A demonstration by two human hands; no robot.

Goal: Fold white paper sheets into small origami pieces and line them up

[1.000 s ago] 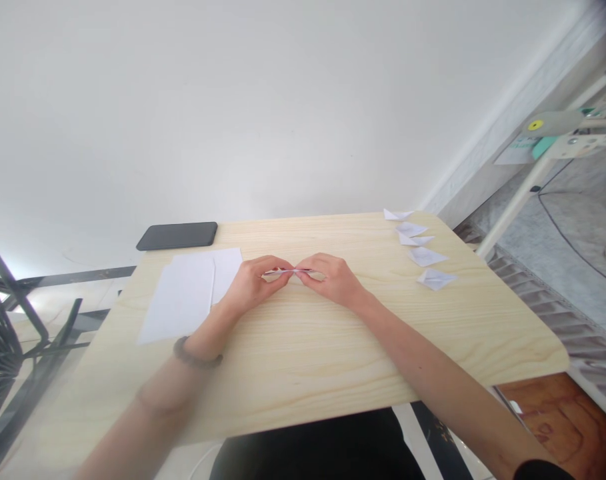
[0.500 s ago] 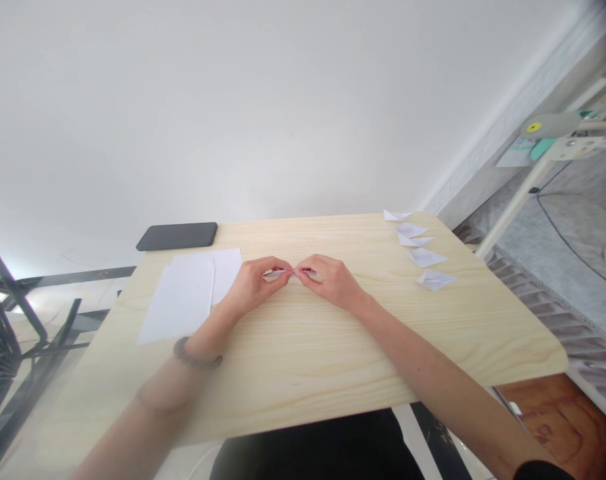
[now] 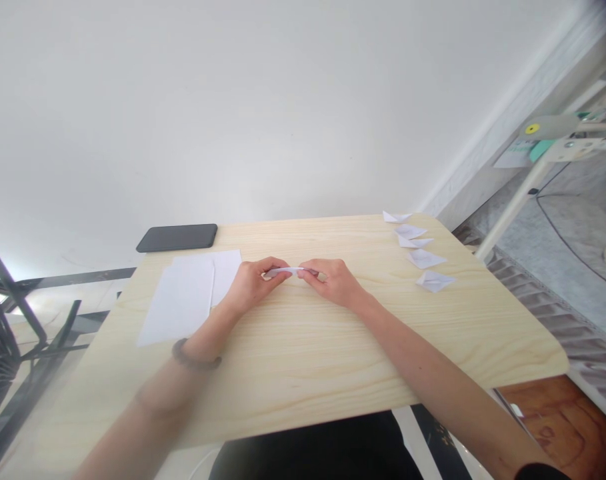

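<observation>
A pale wood-grain table (image 3: 293, 373) stands against the white wall (image 3: 283, 113), bearing overlapping white sheets (image 3: 175, 303) on its left and, just beyond them, a black phone (image 3: 177, 237). Over its middle, the left hand (image 3: 255, 279) and right hand (image 3: 333, 280) each pinch one end of a small folded paper (image 3: 295, 270) between thumb and fingers, well apart from five folded paper shapes (image 3: 435, 281) lined along the right side.

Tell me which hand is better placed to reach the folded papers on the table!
The right hand, I'd say: it is closer to the folded papers. The left hand is farther away, beside the white sheets. Both hold one small white paper.
</observation>
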